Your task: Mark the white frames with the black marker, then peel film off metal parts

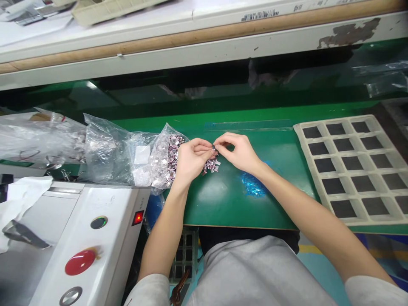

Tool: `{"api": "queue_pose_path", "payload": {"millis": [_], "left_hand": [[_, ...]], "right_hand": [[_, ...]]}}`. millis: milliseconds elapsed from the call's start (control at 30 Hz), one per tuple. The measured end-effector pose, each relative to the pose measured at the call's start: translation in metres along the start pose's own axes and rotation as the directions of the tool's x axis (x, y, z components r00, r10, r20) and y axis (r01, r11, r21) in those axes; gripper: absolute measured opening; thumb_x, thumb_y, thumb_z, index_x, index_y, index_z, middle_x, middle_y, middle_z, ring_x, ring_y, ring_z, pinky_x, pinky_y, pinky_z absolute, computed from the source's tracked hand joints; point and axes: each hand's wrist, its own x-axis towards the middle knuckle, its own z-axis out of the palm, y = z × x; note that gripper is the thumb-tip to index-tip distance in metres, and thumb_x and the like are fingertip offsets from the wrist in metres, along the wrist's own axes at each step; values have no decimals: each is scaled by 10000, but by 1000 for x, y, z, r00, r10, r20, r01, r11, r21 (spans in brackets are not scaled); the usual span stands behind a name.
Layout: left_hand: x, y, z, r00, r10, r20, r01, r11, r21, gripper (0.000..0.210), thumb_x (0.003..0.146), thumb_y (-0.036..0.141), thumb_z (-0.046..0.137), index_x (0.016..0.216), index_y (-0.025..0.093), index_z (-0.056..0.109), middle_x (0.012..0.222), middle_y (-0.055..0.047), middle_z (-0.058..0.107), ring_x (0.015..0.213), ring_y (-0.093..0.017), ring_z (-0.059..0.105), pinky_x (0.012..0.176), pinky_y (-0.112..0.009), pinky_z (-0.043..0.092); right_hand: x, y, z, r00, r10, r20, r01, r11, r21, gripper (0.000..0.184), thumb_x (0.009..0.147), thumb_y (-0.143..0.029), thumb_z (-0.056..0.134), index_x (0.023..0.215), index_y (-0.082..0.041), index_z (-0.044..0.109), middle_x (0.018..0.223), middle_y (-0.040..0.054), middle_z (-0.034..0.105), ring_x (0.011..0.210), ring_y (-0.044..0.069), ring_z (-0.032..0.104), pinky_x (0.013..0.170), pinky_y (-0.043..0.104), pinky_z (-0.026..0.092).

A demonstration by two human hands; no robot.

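Observation:
My left hand (193, 161) and my right hand (238, 152) meet over the green table, thumb and fingers pinched together. Between their fingertips is a small metal part (213, 147), mostly covered by the fingers; its exact kind is too small to tell. Under and beside my left hand lies a pile of similar small metal parts (211, 165), spilling from the mouth of a clear plastic bag (160, 163). A heap of small shiny blue pieces (253, 185) rests on the table below my right wrist.
A pale divided tray (353, 167) with dark-bottomed compartments stands at the right. On the left is a white machine (119, 225) with a red button (80, 261) and a lit red switch (138, 217). More clear bags (106, 148) lie behind it. A shelf edge (191, 40) crosses the back.

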Motion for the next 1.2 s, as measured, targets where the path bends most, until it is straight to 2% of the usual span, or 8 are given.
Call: {"api": "queue_pose_path", "payload": {"millis": [300, 467, 633, 700, 767, 833, 933, 1200], "left_hand": [[0, -2, -1, 999, 10, 41, -11, 1000, 21, 240, 748, 257, 933, 905, 180, 769, 848, -71, 842, 834, -273, 865, 822, -376, 735], [0, -4, 0, 997, 9, 70, -10, 1000, 25, 306, 742, 320, 963, 926, 184, 758, 853, -71, 837, 851, -275, 860, 866, -406, 731], [2, -3, -3, 997, -9, 70, 4, 997, 72, 369, 722, 301, 958, 995, 196, 734, 894, -63, 836, 853, -265, 844, 852, -402, 708], [3, -3, -6, 996, 63, 57, -73, 980, 184, 343, 765, 279, 915, 1054, 206, 744, 969, -68, 839, 887, -262, 825, 875, -420, 689], [4, -6, -9, 974, 208, 88, -225, 893, 389, 257, 823, 255, 854, 1066, 220, 777, 1045, -76, 830, 974, -279, 783, 960, -467, 650], [5, -10, -10, 929, 324, 181, -367, 726, 582, 195, 866, 252, 813, 1060, 232, 812, 1106, -89, 807, 1088, -319, 714, 1051, -521, 587], [8, -18, -9, 886, 355, 298, -454, 537, 711, 216, 925, 287, 773, 1124, 233, 836, 1151, -115, 764, 1155, -359, 629, 1079, -553, 528], [14, -24, -6, 883, 319, 343, -463, 485, 742, 163, 979, 225, 658, 990, 230, 821, 1032, -112, 758, 1055, -348, 634, 968, -512, 532]], "right_hand": [[1, 6, 1, 999, 38, -16, -38, 999, 13, 193, 998, -181, 646, 1025, -222, 832, 1059, 64, 830, 950, 232, 784, 890, 389, 631], [3, 3, -2, 992, 95, 78, -104, 988, 116, 286, 929, -110, 660, 1141, -223, 814, 1055, 43, 833, 915, 210, 778, 863, 368, 640], [5, 2, -8, 995, 17, 94, -16, 1000, -5, 222, 943, -128, 646, 1072, -226, 799, 982, 31, 794, 853, 196, 710, 825, 356, 575], [6, 2, -14, 998, 10, 61, -5, 997, -81, 207, 954, -137, 631, 1063, -221, 785, 962, 36, 781, 836, 198, 690, 820, 360, 550], [8, 4, -19, 998, 47, 41, -41, 990, -132, 181, 939, -138, 636, 1040, -219, 762, 922, 32, 769, 799, 197, 674, 797, 354, 531], [9, 6, -24, 992, 110, 63, -100, 985, -141, 159, 902, -123, 652, 999, -219, 733, 875, 18, 759, 753, 189, 667, 757, 338, 518], [9, 9, -26, 977, 173, 127, -152, 975, -162, 170, 861, -79, 654, 945, -221, 695, 823, -7, 739, 718, 177, 667, 735, 319, 497], [12, 18, -29, 979, 146, 141, -78, 910, -407, 148, 864, -113, 748, 959, -222, 719, 1003, 61, 748, 929, 264, 656, 907, 414, 518]]}}
